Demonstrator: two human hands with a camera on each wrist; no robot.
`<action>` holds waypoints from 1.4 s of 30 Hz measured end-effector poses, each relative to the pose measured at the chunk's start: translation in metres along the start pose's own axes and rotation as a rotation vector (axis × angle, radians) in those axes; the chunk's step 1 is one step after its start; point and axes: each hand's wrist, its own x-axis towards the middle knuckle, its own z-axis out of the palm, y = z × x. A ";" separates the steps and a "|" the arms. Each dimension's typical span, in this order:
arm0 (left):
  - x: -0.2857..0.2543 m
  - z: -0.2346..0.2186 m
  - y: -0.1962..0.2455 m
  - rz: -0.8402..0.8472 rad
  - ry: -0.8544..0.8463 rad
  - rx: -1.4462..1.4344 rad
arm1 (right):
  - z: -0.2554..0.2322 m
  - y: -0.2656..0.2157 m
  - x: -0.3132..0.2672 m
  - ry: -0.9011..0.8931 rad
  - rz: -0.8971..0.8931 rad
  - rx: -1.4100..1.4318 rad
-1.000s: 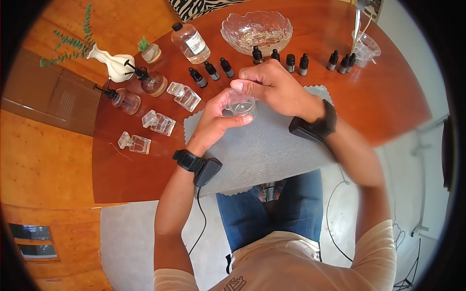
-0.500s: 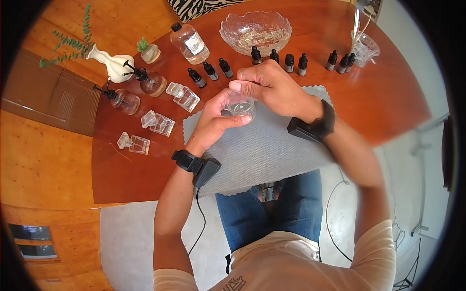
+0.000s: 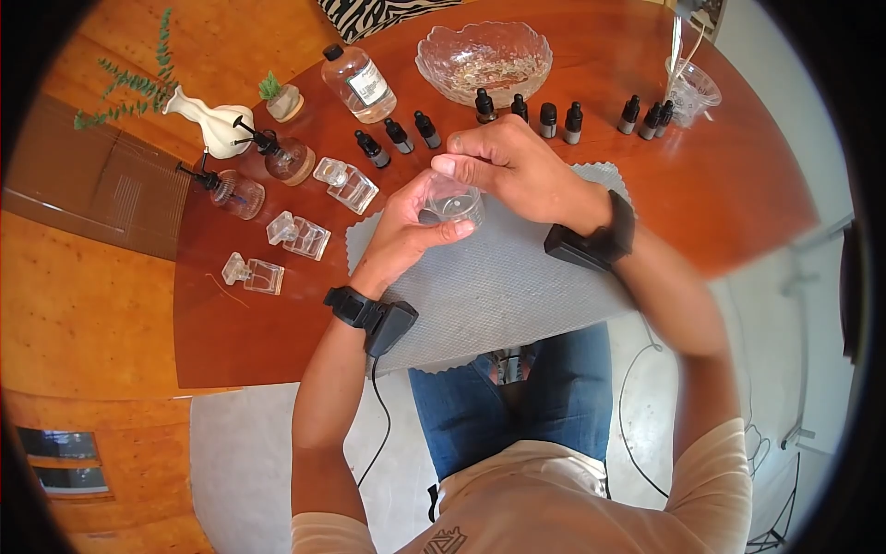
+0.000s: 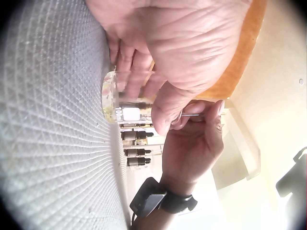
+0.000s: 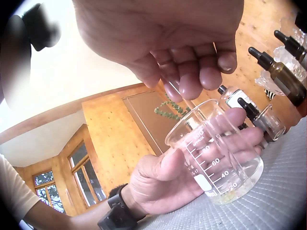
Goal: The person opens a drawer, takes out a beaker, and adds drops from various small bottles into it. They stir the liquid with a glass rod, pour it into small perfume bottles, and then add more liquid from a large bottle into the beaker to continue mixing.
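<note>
Here's your left hand (image 3: 411, 231), fingers wrapped round the glass beaker (image 5: 218, 171), which stands roughly upright at the grey mat (image 3: 517, 286) in front of you, on the bench (image 3: 738, 198). And your right hand (image 3: 524, 174) is up above its mouth, thumb and fingers pinching a thin rod (image 4: 191, 114). That's the line to watch: the beaker lies just below and a touch near of your right fingertips, the rod pointing steeply down, about along the beaker's own axis. How deep it reaches, you can't tell through the glass. Your left hand is the nearer to the beaker's wall, your right to its rim.

Inside, low down, yellowish flecks show; contents or reflections, unclear. Far off, the glass bowl (image 3: 436, 66) glints with golden bits; left of it, the big capped bottle (image 3: 358, 85) carries liquid.
</note>
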 end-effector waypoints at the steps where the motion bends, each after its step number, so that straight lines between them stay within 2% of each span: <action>1: 0.000 0.000 -0.001 0.000 -0.001 -0.001 | 0.000 0.000 0.000 -0.001 0.002 0.004; 25: 0.000 -0.001 0.000 -0.004 -0.013 0.023 | -0.001 -0.001 0.000 0.004 -0.044 -0.034; 34: 0.000 -0.001 -0.003 0.004 -0.010 0.008 | 0.000 -0.001 -0.001 0.002 -0.029 0.031; 37: 0.001 0.000 -0.002 0.009 -0.016 0.012 | 0.000 0.000 0.000 0.068 -0.044 0.007; 42: -0.001 0.001 0.003 -0.001 -0.014 0.013 | -0.002 0.004 0.000 0.027 -0.017 -0.010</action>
